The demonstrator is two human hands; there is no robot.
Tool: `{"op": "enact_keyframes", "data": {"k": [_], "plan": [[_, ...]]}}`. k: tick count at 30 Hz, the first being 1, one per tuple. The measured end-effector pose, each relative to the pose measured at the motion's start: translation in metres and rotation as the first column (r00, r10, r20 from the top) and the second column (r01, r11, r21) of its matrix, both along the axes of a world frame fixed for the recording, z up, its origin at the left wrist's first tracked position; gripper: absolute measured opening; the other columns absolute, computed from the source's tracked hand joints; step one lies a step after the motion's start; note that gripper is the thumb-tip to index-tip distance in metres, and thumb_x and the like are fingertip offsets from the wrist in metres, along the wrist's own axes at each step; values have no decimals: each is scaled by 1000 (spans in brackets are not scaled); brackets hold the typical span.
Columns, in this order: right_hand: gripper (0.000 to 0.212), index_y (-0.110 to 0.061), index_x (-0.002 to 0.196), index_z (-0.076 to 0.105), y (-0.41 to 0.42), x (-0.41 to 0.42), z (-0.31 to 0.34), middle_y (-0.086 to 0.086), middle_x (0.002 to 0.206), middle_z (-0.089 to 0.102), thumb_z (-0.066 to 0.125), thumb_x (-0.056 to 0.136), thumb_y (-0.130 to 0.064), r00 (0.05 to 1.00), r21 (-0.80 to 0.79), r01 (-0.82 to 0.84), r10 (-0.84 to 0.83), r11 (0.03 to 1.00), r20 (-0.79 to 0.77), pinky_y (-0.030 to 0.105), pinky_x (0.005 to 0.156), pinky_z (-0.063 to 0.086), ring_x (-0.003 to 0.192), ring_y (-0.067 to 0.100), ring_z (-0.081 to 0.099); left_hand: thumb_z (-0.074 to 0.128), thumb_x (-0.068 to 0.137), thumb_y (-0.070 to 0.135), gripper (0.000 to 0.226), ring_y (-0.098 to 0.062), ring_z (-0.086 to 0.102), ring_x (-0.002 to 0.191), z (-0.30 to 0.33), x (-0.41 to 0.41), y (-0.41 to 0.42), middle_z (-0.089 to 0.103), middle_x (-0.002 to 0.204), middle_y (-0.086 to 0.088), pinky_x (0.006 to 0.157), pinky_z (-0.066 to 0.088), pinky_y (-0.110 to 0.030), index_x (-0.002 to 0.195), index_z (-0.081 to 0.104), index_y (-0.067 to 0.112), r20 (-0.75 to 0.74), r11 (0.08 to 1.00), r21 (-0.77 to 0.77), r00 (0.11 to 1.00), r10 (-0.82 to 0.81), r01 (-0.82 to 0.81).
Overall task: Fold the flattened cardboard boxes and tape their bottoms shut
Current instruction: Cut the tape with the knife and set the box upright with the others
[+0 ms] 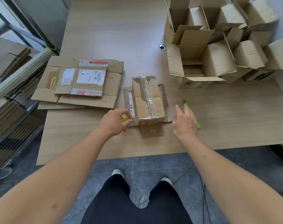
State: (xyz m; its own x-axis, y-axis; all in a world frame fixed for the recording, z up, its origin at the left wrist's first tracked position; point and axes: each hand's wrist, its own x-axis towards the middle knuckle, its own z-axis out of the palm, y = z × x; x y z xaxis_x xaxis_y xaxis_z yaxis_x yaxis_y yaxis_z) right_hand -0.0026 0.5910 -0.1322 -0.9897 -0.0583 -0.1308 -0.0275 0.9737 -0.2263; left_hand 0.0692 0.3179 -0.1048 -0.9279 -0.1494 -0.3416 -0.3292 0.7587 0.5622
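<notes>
My left hand (115,122): arm outstretched, fingers curled, pinching. My right hand (184,122): arm outstretched, fingers relaxed, spread.

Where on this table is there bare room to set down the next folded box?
Bare wood runs from the flattened stack back to the far edge, left of the folded boxes. Another patch lies along the near edge right of the right hand. The right rear is crowded.

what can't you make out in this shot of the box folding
Head view only:
- Yellow item: mostly hidden by the left hand; unidentifiable.
- Green tool: middle covered by the right hand.
- Label on the small box: print too small.
- Folded boxes: cut off by the top and right edges.
</notes>
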Motion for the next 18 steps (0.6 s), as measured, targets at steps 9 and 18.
{"op": "enact_keyframes", "data": {"k": [9,18], "plan": [[24,-7,123,57,28,-7,-27,15,123,52,56,99,-11,997,187,25,-39,982,72,43,88,50,112,34,54,67,95,41,11,-6,61,55,2,4,12,72,62,10,70,61,-43,85,68,38,-34,997,14,996,77,-77],[30,-9,114,46,23,14,-4,15,106,60,65,92,-8,998,-169,52,-47,984,36,36,69,42,87,35,61,72,93,40,9,-9,66,59,9,10,24,71,63,7,70,61,-41,85,70,37,-69,984,29,982,176,-175]]}}
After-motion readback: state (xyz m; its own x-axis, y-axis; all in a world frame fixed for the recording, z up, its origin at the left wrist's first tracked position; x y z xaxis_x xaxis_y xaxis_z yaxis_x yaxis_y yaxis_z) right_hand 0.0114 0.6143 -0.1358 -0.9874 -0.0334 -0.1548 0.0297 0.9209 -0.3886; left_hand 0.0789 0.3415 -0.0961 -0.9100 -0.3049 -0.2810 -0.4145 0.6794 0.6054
